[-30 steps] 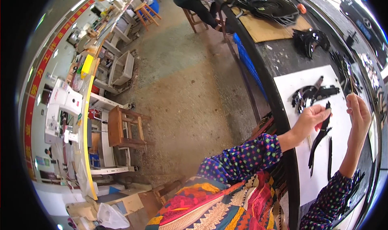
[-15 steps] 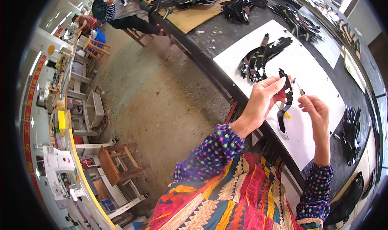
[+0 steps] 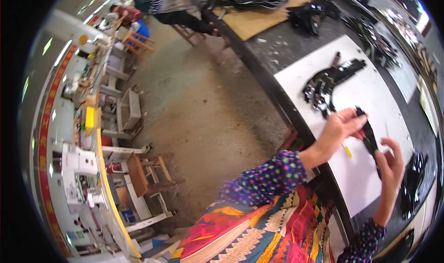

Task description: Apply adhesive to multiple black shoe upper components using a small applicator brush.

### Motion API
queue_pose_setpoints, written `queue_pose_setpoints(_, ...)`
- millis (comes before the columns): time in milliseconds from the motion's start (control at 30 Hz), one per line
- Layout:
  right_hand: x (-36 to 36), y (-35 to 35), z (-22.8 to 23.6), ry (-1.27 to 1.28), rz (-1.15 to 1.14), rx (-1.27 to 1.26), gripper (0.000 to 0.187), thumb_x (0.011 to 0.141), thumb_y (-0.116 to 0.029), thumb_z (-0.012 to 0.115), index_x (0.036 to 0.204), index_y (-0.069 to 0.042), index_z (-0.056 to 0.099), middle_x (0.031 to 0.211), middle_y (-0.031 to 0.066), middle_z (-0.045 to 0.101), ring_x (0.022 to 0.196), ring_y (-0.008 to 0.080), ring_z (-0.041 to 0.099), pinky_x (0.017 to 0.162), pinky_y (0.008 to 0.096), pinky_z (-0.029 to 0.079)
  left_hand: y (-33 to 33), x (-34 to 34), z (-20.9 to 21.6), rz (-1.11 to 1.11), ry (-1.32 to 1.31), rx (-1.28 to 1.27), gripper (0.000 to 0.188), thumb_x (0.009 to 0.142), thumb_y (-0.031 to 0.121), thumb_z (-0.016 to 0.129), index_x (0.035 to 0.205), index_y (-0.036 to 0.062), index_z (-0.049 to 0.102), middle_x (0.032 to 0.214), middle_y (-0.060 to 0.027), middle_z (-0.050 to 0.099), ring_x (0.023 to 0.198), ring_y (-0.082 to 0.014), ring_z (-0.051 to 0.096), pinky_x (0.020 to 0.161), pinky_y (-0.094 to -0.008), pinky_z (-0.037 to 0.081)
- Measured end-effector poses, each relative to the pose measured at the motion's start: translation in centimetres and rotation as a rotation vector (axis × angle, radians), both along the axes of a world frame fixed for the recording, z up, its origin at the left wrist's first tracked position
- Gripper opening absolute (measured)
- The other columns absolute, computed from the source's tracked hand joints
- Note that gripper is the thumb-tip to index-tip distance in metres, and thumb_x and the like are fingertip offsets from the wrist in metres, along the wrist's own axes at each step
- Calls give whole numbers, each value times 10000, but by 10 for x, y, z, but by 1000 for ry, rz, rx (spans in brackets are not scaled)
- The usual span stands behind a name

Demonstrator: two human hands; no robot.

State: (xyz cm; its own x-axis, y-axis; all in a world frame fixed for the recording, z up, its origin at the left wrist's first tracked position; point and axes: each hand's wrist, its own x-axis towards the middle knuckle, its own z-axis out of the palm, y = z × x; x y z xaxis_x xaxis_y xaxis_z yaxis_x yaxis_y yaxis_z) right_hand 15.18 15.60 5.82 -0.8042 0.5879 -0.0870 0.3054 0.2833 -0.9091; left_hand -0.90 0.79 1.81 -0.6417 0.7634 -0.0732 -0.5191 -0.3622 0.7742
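Observation:
My left hand (image 3: 341, 129) pinches the upper part of a narrow, slightly curved black strip (image 3: 369, 140) between thumb and fingers. The strip hangs slanting over a white board (image 3: 358, 189). At its lower part my right hand (image 3: 389, 163) has its thumb and curled fingers on the strip, though the exact grip is partly hidden. A small yellow piece (image 3: 348, 151) shows beside the strip. Behind my hands, a pile of similar glossy black strips (image 3: 326, 85) lies on the board.
The dark worktable (image 3: 266, 66) carries more black bundles (image 3: 314, 14) and a brown cardboard sheet (image 3: 247, 23). A black heap (image 3: 415, 184) lies right of the board. On the left are a wooden stool (image 3: 143, 173), a white sewing machine (image 3: 79, 170) and a seated person (image 3: 173, 13) farther back.
My view has turned, so the scene sits lower and more to the right. My right hand has come from beside the strip to its lower part. The left still holds the strip.

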Motion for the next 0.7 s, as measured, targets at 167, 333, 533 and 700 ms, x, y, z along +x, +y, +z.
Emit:
queue_pose_setpoints(167,22,10,-29,-44,58,180,262,895,37,647,1150,-18,611,1075,6,579,623,34,410,538,184,367,6,11,-23,165,651,-377,385,913,9,640,1277,10,514,886,-90,653,739,-160,669,687,-289,558)
queue_pose_setpoints(333,10,-30,-39,11,51,473,242,919,27,637,1158,-8,616,1181,113,606,825,190,581,720,288,485,-12,8,-26,487,1175,-427,424,854,-28,651,1268,17,570,1201,-164,599,1103,-336,579,956,-438,471)
queue_pose_setpoints(533,-6,-37,-30,78,157,605,228,893,32,666,1115,-7,637,1114,172,623,988,344,647,849,375,536,-44,2,-25,365,1506,-648,280,783,90,786,1046,37,706,1057,-86,643,994,-268,591,863,-373,495)
queue_pose_setpoints(700,3,-30,-32,83,232,649,245,854,73,659,1088,0,646,1096,169,623,961,348,646,828,390,535,-42,-6,-15,238,1513,-588,223,778,82,796,979,40,711,968,-69,624,927,-253,574,806,-365,489)
